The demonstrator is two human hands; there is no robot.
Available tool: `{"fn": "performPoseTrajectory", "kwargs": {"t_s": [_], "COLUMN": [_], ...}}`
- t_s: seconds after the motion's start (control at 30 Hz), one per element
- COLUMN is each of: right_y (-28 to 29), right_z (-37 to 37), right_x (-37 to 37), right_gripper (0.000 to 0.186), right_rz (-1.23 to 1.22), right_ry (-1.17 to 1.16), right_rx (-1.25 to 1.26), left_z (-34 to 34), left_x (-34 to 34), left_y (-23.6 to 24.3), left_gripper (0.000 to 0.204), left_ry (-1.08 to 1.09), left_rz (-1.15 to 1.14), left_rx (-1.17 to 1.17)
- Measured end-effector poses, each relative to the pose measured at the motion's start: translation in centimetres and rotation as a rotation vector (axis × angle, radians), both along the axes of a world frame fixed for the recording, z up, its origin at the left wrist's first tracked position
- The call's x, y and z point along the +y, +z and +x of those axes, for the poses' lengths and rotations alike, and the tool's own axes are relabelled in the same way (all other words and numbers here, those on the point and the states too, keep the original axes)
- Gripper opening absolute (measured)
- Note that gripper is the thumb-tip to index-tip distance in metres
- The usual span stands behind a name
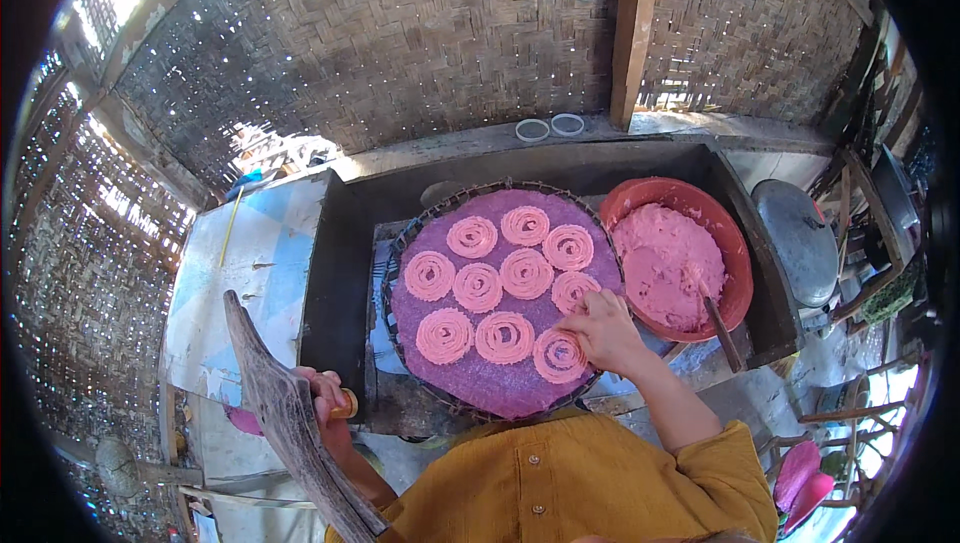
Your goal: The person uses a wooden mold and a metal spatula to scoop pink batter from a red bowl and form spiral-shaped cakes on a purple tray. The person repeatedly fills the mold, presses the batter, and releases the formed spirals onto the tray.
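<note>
Several pink coiled dough rings [477,287] lie on a round woven tray [460,388] lined with purple. My right hand [608,333] is over the tray's right side, its fingers closed at the upper edge of the nearest right dough ring [560,356]. Another ring is partly behind the knuckles. At the lower left, my left hand [322,393] is closed round a short tan cylinder [346,404] with a round end; most of it is hidden by the fingers. A weathered wooden beam [285,423] slants past that hand and covers part of the wrist.
The tray rests on a dark rectangular wooden trough [345,273]. To its right stands a red basin [738,268] of pink dough with a handled tool [722,335] stuck in it. A metal pot lid [795,241] is further right. Two small round lids [532,130] lie on the back ledge.
</note>
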State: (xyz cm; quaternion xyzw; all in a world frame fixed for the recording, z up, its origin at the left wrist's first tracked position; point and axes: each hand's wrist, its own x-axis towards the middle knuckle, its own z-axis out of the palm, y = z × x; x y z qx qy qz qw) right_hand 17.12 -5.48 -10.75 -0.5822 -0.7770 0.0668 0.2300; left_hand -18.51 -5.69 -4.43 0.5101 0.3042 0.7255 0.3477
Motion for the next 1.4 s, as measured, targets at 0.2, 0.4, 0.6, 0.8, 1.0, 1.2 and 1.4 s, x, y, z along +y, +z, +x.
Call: {"fn": "performPoseTrajectory", "kwargs": {"t_s": [0.2, 0.4, 0.6, 0.8, 1.0, 1.2, 1.4], "right_y": [0.3, 1.1, 1.7, 1.6, 1.1, 0.9, 1.0], "right_z": [-0.1, 0.3, -0.1, -0.4, -0.7, -0.3, -0.3], "right_x": [0.0, -0.7, -1.9, -1.8, -1.7, -1.5, -1.8], "right_gripper": [0.018, 0.017, 0.012, 0.012, 0.013, 0.014, 0.015], "right_rz": [-0.03, 0.006, -0.054, -0.076, -0.098, -0.109, -0.141], "right_ry": [0.029, 0.054, 0.109, 0.105, 0.107, 0.125, 0.116], "right_rx": [0.003, 0.116, 0.076, 0.035, 0.019, 0.136, 0.1], "left_z": [0.2, 0.0, -0.4, -0.3, -0.2, -0.5, 0.0], "left_x": [0.3, 0.3, 0.5, 0.2, 0.0, 0.2, 0.2], "left_y": [0.7, 0.9, -0.4, 0.3, 0.6, 0.4, 0.6], "left_gripper": [0.038, 0.039, 0.04, 0.042, 0.04, 0.038, 0.035], "left_ry": [-0.105, -0.159, -0.093, -0.176, -0.176, -0.21, -0.12], "left_rz": [-0.007, 0.003, -0.032, -0.061, -0.075, -0.071, -0.022], "left_rx": [-0.067, -0.122, -0.054, -0.077, -0.081, -0.134, -0.004]}}
